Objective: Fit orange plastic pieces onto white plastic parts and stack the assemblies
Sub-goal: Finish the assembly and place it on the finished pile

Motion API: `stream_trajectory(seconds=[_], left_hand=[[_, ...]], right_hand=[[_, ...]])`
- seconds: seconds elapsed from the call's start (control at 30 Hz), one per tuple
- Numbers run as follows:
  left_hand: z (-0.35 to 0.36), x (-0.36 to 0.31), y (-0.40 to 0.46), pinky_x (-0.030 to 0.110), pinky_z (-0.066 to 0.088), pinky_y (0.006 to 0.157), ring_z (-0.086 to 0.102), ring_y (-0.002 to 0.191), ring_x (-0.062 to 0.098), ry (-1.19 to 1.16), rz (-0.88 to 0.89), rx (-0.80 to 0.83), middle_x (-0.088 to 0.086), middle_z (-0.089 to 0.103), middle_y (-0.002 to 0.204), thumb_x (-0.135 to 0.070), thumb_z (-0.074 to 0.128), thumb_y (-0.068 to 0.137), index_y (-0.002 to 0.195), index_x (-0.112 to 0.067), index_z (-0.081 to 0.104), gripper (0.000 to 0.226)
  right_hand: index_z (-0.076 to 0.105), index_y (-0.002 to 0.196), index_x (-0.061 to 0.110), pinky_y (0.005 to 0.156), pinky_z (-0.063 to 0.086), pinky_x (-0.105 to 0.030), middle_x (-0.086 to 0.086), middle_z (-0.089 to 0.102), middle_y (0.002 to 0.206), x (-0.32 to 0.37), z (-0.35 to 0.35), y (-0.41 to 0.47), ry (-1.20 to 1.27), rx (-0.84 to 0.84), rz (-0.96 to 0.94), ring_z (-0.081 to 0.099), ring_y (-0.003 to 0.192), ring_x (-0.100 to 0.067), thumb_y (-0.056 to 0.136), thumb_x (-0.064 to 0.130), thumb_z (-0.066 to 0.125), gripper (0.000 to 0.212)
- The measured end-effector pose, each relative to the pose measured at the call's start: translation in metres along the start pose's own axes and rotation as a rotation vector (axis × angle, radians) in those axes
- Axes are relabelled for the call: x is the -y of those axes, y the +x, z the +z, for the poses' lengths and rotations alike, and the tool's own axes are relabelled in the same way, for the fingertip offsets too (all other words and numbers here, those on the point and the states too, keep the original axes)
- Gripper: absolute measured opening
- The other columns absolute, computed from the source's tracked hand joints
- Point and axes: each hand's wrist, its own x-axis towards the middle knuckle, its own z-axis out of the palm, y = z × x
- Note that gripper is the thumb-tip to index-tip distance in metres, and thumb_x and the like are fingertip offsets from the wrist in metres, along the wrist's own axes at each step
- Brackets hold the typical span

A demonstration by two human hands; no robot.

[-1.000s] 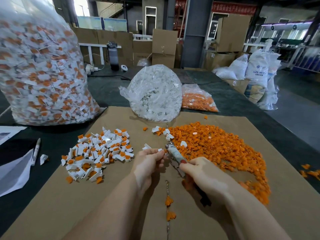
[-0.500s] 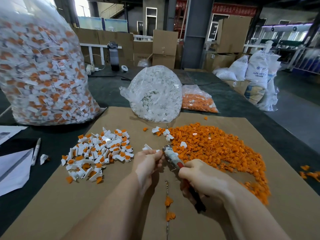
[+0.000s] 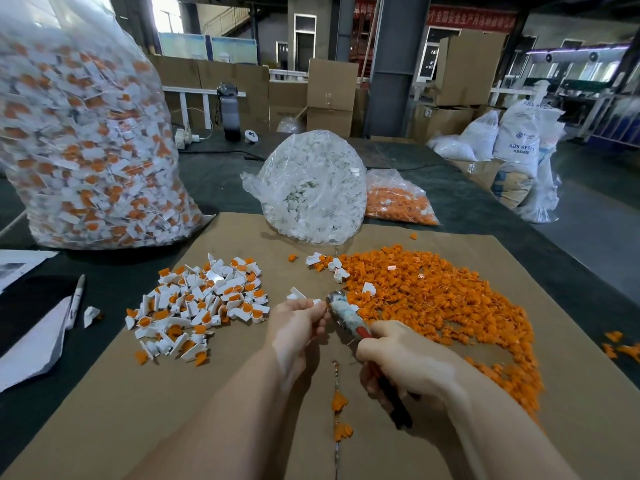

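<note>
Brown cardboard [image 3: 104,427] covers the dark worktop [image 3: 221,168] in a warehouse. The left hand [image 3: 298,323] pinches a white part [image 3: 317,302]; the right hand [image 3: 408,368] grasps red-handled pliers [image 3: 349,320] beside loose orange pieces [image 3: 433,299].

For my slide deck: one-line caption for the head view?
Left hand pinches a white part, right hand grips a hand tool beside loose orange pieces.
</note>
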Motion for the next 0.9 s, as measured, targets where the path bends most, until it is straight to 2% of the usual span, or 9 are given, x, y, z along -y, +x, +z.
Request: stream_trajectory(seconds=[0.17, 0.3, 0.4, 0.5, 0.63, 0.73, 0.8, 0.9], left_hand=[[-0.001, 0.001, 0.001, 0.020, 0.043, 0.053, 0.048, 0.054, 0.009, 0.013, 0.005, 0.006, 0.004, 0.055, 0.064, -0.007, 0.051, 0.093, 0.087, -0.002, 0.062, 0.014], [-0.001, 0.003, 0.002, 0.016, 0.043, 0.048, 0.048, 0.054, 0.008, 0.021, 0.020, 0.001, 0.004, 0.055, 0.065, -0.007, 0.051, 0.093, 0.084, -0.003, 0.062, 0.015], [-0.002, 0.004, 0.002, 0.016, 0.044, 0.048, 0.048, 0.054, 0.008, 0.053, 0.032, -0.011, 0.004, 0.055, 0.065, -0.007, 0.051, 0.093, 0.083, -0.004, 0.062, 0.015], [-0.002, 0.006, 0.005, 0.020, 0.043, 0.054, 0.047, 0.055, 0.008, 0.066, 0.050, -0.020, 0.003, 0.054, 0.063, -0.007, 0.052, 0.093, 0.080, -0.005, 0.062, 0.017], [-0.003, 0.009, 0.006, 0.022, 0.043, 0.054, 0.048, 0.053, 0.008, 0.034, 0.068, -0.018, 0.000, 0.056, 0.059, -0.008, 0.054, 0.092, 0.084, -0.004, 0.063, 0.013], [-0.003, 0.013, 0.005, 0.019, 0.042, 0.049, 0.050, 0.047, 0.005, 0.043, 0.120, 0.006, -0.002, 0.058, 0.054, -0.009, 0.057, 0.091, 0.090, -0.001, 0.064, 0.010], [-0.002, 0.016, 0.005, 0.015, 0.044, 0.050, 0.055, 0.050, 0.004, 0.178, 0.217, 0.002, -0.003, 0.063, 0.061, -0.011, 0.060, 0.090, 0.094, -0.004, 0.067, 0.011], [-0.002, 0.021, 0.005, 0.000, 0.040, 0.061, 0.058, 0.075, -0.003, 0.505, 0.414, -0.050, -0.007, 0.066, 0.086, -0.020, 0.061, 0.089, 0.104, -0.013, 0.070, 0.018]], right_hand=[[0.046, 0.100, 0.009, 0.055, 0.044, -0.034, -0.009, 0.057, 0.069, 0.002, 0.000, -0.002, -0.013, 0.009, 0.006, 0.053, 0.061, -0.024, 0.089, 0.017, 0.044, 0.014], [0.045, 0.088, 0.015, 0.056, 0.039, -0.032, -0.007, 0.053, 0.075, 0.002, 0.007, 0.000, -0.129, -0.108, -0.059, 0.050, 0.063, -0.021, 0.090, 0.020, 0.045, 0.005], [0.042, 0.078, 0.021, 0.054, 0.034, -0.026, -0.001, 0.049, 0.075, -0.002, 0.011, 0.003, -0.248, -0.214, -0.095, 0.047, 0.064, -0.017, 0.091, 0.024, 0.048, 0.014], [0.041, 0.074, 0.021, 0.053, 0.032, -0.026, 0.000, 0.047, 0.073, -0.008, 0.015, 0.005, -0.249, -0.279, -0.121, 0.045, 0.061, -0.015, 0.089, 0.026, 0.052, 0.019], [0.055, 0.090, 0.021, 0.061, 0.040, -0.028, 0.000, 0.056, 0.090, -0.021, 0.014, 0.004, -0.123, -0.377, -0.118, 0.054, 0.074, -0.014, 0.081, 0.038, 0.064, 0.021], [0.051, 0.099, 0.024, 0.072, 0.046, -0.032, 0.007, 0.050, 0.093, -0.032, 0.004, 0.007, -0.220, -0.612, -0.072, 0.052, 0.084, -0.013, 0.079, 0.044, 0.065, 0.031], [0.051, 0.106, 0.025, 0.076, 0.045, -0.031, 0.007, 0.050, 0.093, -0.037, -0.004, 0.008, -0.363, -0.771, -0.056, 0.050, 0.091, -0.015, 0.080, 0.049, 0.063, 0.037], [0.051, 0.119, 0.022, 0.088, 0.042, -0.030, 0.003, 0.058, 0.109, -0.048, -0.014, 0.014, -0.646, -0.884, -0.034, 0.050, 0.107, -0.018, 0.081, 0.058, 0.058, 0.053]])
